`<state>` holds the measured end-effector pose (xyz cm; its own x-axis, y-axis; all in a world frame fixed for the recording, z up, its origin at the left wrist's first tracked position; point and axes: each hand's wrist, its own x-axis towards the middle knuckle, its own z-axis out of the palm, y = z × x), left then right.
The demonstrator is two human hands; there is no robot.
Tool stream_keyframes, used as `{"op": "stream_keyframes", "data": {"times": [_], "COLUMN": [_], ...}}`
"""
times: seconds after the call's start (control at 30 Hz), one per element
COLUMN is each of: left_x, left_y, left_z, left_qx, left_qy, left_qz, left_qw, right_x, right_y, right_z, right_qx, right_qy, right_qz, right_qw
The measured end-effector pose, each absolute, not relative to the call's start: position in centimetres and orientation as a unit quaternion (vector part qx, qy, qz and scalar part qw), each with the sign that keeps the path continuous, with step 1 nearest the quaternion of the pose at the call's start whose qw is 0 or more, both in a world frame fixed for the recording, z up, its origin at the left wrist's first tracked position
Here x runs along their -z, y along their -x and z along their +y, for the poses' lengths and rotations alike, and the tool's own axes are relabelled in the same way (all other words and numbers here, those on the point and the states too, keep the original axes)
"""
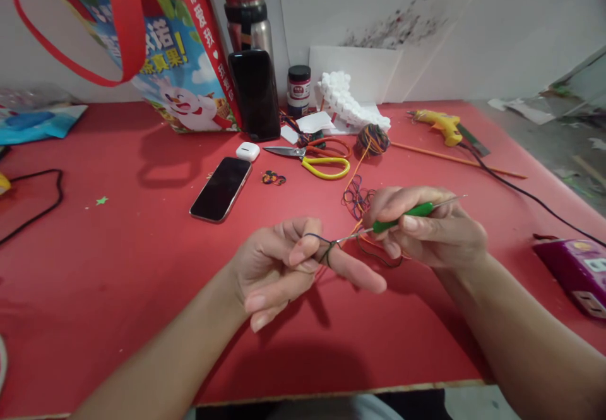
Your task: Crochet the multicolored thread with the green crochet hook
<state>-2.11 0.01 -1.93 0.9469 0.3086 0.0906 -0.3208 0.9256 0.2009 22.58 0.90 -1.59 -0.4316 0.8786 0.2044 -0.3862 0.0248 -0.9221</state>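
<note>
Dark yarn (326, 254) is looped around the index finger of my left hand (281, 265), whose thumb presses toward the other fingers and pinches the strand. My right hand (430, 224) grips a crochet hook (392, 223) by its green handle. The hook's metal shaft points left, and its tip meets the loop on the finger. A second metal end sticks out to the right of the handle. From the multicoloured yarn ball (373, 139), an orange strand runs down to my hands. A loose tangle of yarn (356, 198) lies just behind my right hand.
Scissors (326, 158), a phone (221, 189), a white earbud case (247, 151) and a yarn scrap (273, 178) lie beyond my hands on the red table (142, 268). A yellow glue gun (438, 124) and a purple power socket box (575, 268) are to the right. A gift bag (189, 91) stands behind.
</note>
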Motion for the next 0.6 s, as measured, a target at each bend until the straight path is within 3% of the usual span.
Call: {"op": "stream_keyframes", "data": {"times": [0.37, 0.6], "left_x": [1.4, 1.3], "left_y": [2.2, 1.6], "left_z": [-0.2, 0.3], "left_qx": [-0.119, -0.308], "left_qy": [-0.133, -0.165], "left_qz": [0.017, 0.103], "left_qw": [0.984, 0.931], "right_x": [1.4, 1.8], "right_y": [-22.4, -19.3], "right_z": [1.0, -0.5], "right_qx": [-0.712, -0.693], "right_qy": [0.183, 0.292], "right_qz": [-0.51, -0.393], "right_qw": [0.447, 0.53]}}
